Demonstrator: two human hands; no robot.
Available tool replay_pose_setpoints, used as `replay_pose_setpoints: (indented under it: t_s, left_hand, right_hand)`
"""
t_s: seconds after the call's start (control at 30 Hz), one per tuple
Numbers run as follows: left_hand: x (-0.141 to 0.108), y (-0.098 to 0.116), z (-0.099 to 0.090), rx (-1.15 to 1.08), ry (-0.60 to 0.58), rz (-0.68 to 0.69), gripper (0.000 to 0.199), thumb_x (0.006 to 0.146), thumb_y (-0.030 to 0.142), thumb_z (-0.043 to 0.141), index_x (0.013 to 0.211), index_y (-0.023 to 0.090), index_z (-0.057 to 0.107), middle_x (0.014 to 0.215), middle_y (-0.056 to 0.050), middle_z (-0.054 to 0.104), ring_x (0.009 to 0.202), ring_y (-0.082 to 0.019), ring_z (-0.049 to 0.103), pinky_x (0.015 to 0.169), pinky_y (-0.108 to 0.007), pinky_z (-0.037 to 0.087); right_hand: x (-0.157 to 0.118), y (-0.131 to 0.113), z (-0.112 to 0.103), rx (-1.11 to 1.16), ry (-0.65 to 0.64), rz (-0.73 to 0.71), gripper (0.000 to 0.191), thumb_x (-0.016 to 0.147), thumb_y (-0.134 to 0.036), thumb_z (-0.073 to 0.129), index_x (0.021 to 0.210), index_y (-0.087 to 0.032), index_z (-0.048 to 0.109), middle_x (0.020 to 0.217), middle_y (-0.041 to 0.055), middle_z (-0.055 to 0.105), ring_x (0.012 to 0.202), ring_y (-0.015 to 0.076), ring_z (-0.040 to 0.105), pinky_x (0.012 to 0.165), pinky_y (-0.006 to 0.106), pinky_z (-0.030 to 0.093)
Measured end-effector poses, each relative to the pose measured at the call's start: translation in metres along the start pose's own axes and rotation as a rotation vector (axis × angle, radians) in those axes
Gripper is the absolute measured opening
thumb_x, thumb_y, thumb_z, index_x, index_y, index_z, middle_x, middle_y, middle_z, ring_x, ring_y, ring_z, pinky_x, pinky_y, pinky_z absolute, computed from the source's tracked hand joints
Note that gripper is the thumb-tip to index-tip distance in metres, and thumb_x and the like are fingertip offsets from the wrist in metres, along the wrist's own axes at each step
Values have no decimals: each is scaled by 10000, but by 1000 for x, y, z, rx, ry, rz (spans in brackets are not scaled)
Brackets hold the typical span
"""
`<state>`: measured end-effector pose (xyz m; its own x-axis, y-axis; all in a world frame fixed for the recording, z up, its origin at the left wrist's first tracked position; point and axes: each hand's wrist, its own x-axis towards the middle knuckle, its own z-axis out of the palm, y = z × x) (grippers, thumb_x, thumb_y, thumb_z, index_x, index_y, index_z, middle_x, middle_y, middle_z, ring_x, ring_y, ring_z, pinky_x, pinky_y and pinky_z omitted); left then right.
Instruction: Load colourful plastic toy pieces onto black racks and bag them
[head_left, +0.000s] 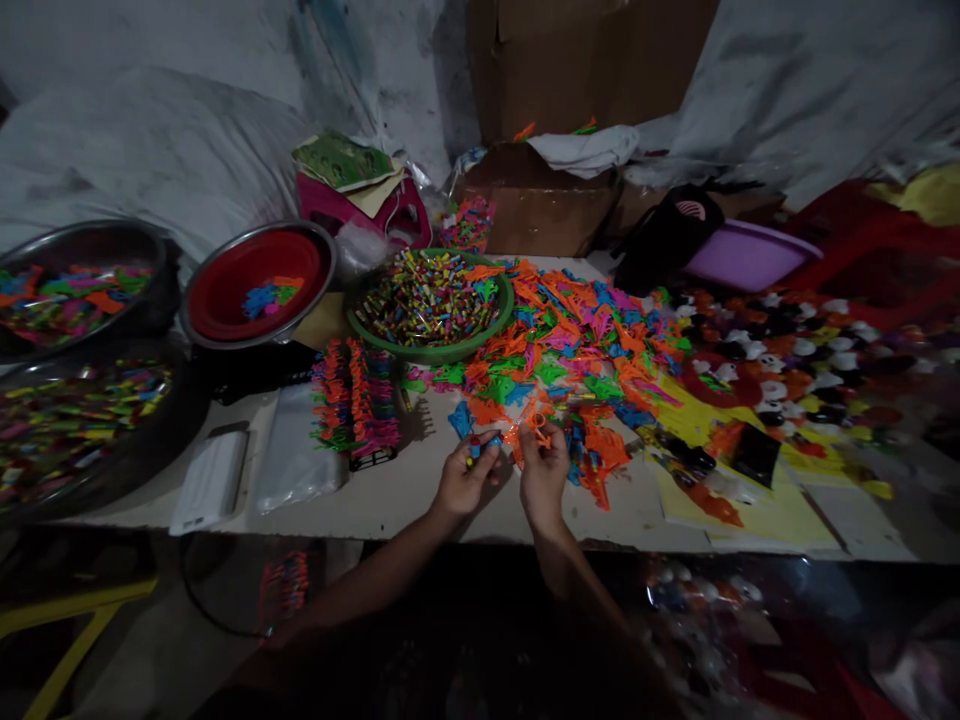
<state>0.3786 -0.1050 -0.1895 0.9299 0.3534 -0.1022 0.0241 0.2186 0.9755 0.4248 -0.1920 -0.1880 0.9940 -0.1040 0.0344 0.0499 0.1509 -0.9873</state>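
Note:
My left hand (465,478) is closed on small blue, red and yellow plastic pieces (475,450), held between thumb and fingers. Close beside it, my right hand (544,472) pinches an orange plastic toy piece (538,425) with a ring shape at its end. Both hands are just above the front of the table. Beyond them spreads a heap of flat plastic toy pieces (577,325) in orange, green, blue and pink. A green basin (442,352) full of small multicoloured cylinders (424,300) stands behind the left hand.
Stacked rows of coloured toy pieces (358,400) stand left of my hands, by clear plastic bags (300,450) and a white box-like device (210,480). Several metal and red basins (251,265) line the left. Small ghost-like figures (795,350) fill the right; cardboard boxes (551,205) stand behind.

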Motion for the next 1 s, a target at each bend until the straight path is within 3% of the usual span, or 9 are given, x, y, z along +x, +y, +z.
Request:
replay_pose_setpoints:
  t_s: [0.2, 0.3, 0.4, 0.53, 0.6, 0.67, 0.77, 0.9, 1.0]
  left_hand:
    - [-11, -10, 6, 254, 28, 293, 330, 803, 372, 504, 1025, 157, 620, 871, -64, 554, 623, -95, 548, 572, -229, 476]
    - [-7, -11, 5, 332, -12, 350, 300, 804, 351, 503, 1010, 173, 630, 905, -81, 585, 850, -159, 574, 744, -276, 474]
    - [3, -18, -8, 273, -22, 226, 334, 755, 403, 549, 987, 175, 625, 1006, -91, 599, 911, -180, 565, 713, -274, 478]
    - [15, -30, -29, 80, 66, -134, 469, 649, 486, 621, 957, 135, 581, 755, -39, 614, 532, -96, 530, 438, -197, 396]
    - [17, -32, -34, 20, 98, -217, 467, 627, 494, 636, 912, 131, 561, 617, 19, 556, 407, -51, 433, 379, -172, 321]
    - [17, -31, -36, 14, 106, -239, 434, 631, 510, 626, 839, 136, 552, 541, 47, 502, 380, -44, 401, 362, -163, 291]
    - [20, -28, -43, 60, 132, -226, 431, 656, 537, 587, 829, 143, 563, 610, 8, 551, 484, -79, 492, 393, -165, 355]
    - [28, -24, -58, 36, 212, -138, 477, 628, 528, 621, 931, 161, 591, 927, -72, 601, 835, -180, 572, 552, -224, 490]
    - [31, -17, -54, -83, 177, -125, 505, 595, 509, 663, 953, 160, 589, 905, -60, 604, 792, -168, 583, 535, -224, 492]
  right_hand:
    - [-22, 13, 14, -62, 282, -152, 314, 773, -451, 483, 918, -180, 418, 797, 22, 548, 666, 123, 535, 597, 261, 439]
    - [-12, 16, 4, -106, 224, -150, 347, 779, -466, 462, 959, -173, 420, 848, 47, 559, 715, 140, 548, 636, 284, 447]
    - [26, 10, -24, -330, 102, -176, 379, 780, -465, 462, 979, -144, 493, 858, 76, 582, 755, 174, 554, 668, 322, 446]
    - [78, 13, -46, -879, 249, -373, 380, 809, -362, 437, 1065, -98, 531, 1059, 168, 543, 1005, 263, 475, 839, 448, 358]
    - [83, 27, -35, -1114, 134, -422, 340, 803, -340, 457, 1038, -124, 573, 1103, 159, 538, 1070, 291, 421, 891, 486, 292]
    - [76, 44, -14, -1255, -110, -450, 287, 787, -352, 500, 958, -158, 624, 1103, 138, 556, 1087, 302, 401, 922, 489, 250]
    - [62, 62, 11, -1306, -308, -438, 237, 772, -316, 543, 928, -164, 635, 1056, 138, 590, 1052, 295, 433, 942, 476, 229]
    - [57, 50, 6, -1108, -455, -355, 210, 806, -314, 496, 901, -175, 621, 865, 100, 638, 872, 229, 535, 824, 371, 372]
    - [53, 27, -14, -828, -661, -284, 238, 778, -409, 524, 842, -200, 617, 781, 47, 630, 737, 177, 561, 706, 295, 427]
